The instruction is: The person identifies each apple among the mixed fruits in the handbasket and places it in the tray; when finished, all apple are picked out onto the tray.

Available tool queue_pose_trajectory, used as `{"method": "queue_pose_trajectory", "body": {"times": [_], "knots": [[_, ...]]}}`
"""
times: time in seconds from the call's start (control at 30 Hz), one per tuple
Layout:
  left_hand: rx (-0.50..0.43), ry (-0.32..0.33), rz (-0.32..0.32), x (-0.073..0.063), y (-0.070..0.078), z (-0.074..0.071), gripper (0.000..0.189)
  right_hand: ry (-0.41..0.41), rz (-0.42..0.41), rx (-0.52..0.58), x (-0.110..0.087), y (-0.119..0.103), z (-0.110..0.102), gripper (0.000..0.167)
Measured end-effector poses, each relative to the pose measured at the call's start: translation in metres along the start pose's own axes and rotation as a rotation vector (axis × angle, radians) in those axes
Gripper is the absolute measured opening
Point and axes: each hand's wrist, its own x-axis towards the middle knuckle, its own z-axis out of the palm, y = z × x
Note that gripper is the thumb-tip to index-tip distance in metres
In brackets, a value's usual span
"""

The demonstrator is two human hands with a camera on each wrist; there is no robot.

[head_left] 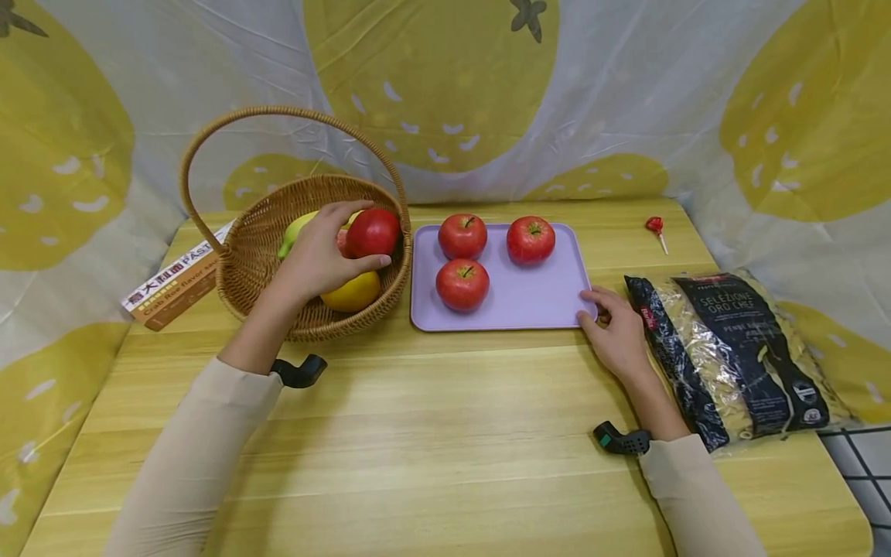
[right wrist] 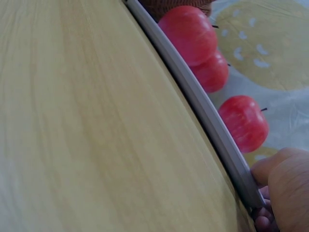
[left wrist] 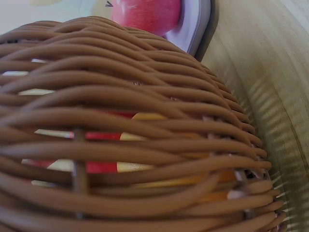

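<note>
My left hand (head_left: 323, 251) reaches into the wicker basket (head_left: 254, 232) and holds a red apple (head_left: 376, 233) between thumb and fingers at the basket's right side. Yellow-green fruit (head_left: 295, 230) and an orange-yellow fruit (head_left: 353, 292) lie in the basket, partly behind that hand. Woven cane (left wrist: 96, 101) fills most of the left wrist view, hiding the hand. To the right, a lilac tray (head_left: 515, 302) carries three red apples (head_left: 462, 285). My right hand (head_left: 616, 329) pinches the tray's right edge, its thumb (right wrist: 265, 169) showing in the right wrist view.
A boxed pasta package (head_left: 177, 286) lies left of the basket, partly behind it. On the right is a large bag of penne (head_left: 745, 356), close to the right forearm. A red lollipop (head_left: 655, 225) lies at the back right. Patterned cloth (head_left: 445, 93) hangs behind the table.
</note>
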Motion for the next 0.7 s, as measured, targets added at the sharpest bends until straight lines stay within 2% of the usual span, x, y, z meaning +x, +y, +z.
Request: {"method": "queue_pose_trajectory", "body": {"times": [0.4,0.7], "knots": [[0.03,-0.041,0.002,0.009,-0.005,0.007,0.081,-0.004,0.006,0.001,0.0,-0.002,-0.002,0.038],[0.055,-0.108,-0.005,0.01,-0.007,0.008,0.08,-0.012,0.014,0.005,0.0,-0.001,-0.002,0.038]]}}
